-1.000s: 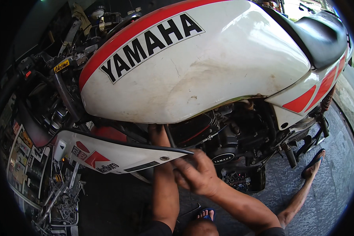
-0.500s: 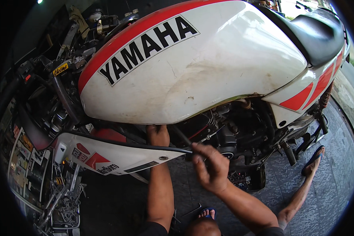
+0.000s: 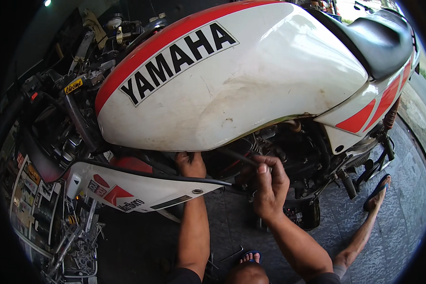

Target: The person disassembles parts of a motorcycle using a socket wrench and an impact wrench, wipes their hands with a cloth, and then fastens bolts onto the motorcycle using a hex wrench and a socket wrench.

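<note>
The white fuel tank (image 3: 251, 104) of a motorcycle, with a red top stripe, fills the middle of the view. My left hand (image 3: 191, 164) is up at the tank's lower edge behind the white side fairing (image 3: 142, 187), fingers curled. Whatever they grip there is hidden. My right hand (image 3: 271, 185) is closed round the end of a dark bar-shaped tool (image 3: 241, 157), thumb up. The bar slants up and left toward the underside of the tank, where its far end is lost in shadow. Right of it sits the dark engine (image 3: 293, 146).
The black seat (image 3: 386, 42) lies at upper right. On the dark tiled floor are a black tray (image 3: 310, 213) with small parts and a thin bent rod (image 3: 232, 253). Handlebar parts (image 3: 80, 99) and a glass cabinet (image 3: 33, 203) stand at left. A sandalled foot (image 3: 377, 196) rests at right.
My right hand has swung right, turning its grip upright, and the bar's near end has moved right with it. My left hand stays at the tank's edge.
</note>
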Demonstrator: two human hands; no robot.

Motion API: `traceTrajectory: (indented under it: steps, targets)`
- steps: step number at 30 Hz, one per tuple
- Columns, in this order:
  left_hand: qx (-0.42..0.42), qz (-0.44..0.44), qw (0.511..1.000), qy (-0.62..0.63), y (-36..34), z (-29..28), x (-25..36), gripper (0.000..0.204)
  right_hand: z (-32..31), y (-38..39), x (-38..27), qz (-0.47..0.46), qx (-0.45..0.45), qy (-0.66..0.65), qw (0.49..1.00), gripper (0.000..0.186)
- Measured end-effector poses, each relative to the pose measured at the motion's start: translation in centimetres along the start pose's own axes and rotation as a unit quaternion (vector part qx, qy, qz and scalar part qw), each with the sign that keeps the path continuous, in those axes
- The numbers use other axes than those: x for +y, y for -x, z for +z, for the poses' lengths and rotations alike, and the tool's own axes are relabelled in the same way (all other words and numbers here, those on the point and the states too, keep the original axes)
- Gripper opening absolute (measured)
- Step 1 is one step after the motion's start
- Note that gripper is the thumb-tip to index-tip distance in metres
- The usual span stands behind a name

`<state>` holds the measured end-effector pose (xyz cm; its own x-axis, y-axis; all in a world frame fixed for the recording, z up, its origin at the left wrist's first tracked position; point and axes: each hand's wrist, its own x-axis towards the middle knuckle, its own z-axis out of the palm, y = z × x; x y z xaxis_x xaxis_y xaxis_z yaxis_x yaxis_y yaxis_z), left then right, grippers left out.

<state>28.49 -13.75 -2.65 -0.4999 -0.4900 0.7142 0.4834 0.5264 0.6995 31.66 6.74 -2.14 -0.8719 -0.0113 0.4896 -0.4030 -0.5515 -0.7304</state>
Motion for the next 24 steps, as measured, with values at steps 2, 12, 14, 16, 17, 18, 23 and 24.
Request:
traceTrajectory:
  steps: [2,12,14,16,17,18,23,24]
  targets:
    - [0.022,0.009,1.0,0.004,0.1,0.1,0.0,0.021,-0.1,1.2,0.5,0.015,-0.007,-0.004,1.0,0.028]
    - [-0.012,-0.01,1.0,0.021,0.3,-1.7,0.1,0.021,-3.7,-2.9,-1.3,-0.091,-0.285,0.42,0.857,0.027]
    - [-0.014,-0.009,0.977,0.215,0.3,-2.0,0.2,0.026,-5.4,-2.8,-1.3,-0.138,-0.28,0.416,0.854,0.023]
    - [-0.012,-0.06,0.987,0.15,0.0,-2.1,1.1,0.028,-6.9,-2.2,-1.5,-0.196,-0.271,0.387,0.859,0.019]
    - [-0.009,-0.112,0.99,0.088,-0.2,-1.7,1.6,0.031,-8.1,-1.6,-1.9,-0.213,-0.274,0.396,0.851,0.021]
    - [-0.006,-0.112,0.99,0.085,-0.6,-1.7,1.5,0.031,-9.0,-0.9,-2.5,-0.213,-0.277,0.393,0.851,0.021]
    - [-0.146,0.146,0.912,-0.355,-3.6,-2.9,-2.1,0.034,-14.2,4.6,-5.5,-0.1,-0.302,0.422,0.849,0.025]
    - [-0.15,0.22,0.874,-0.407,-3.7,-2.2,-1.7,0.035,-15.6,6.1,-5.8,-0.094,-0.298,0.428,0.848,0.025]
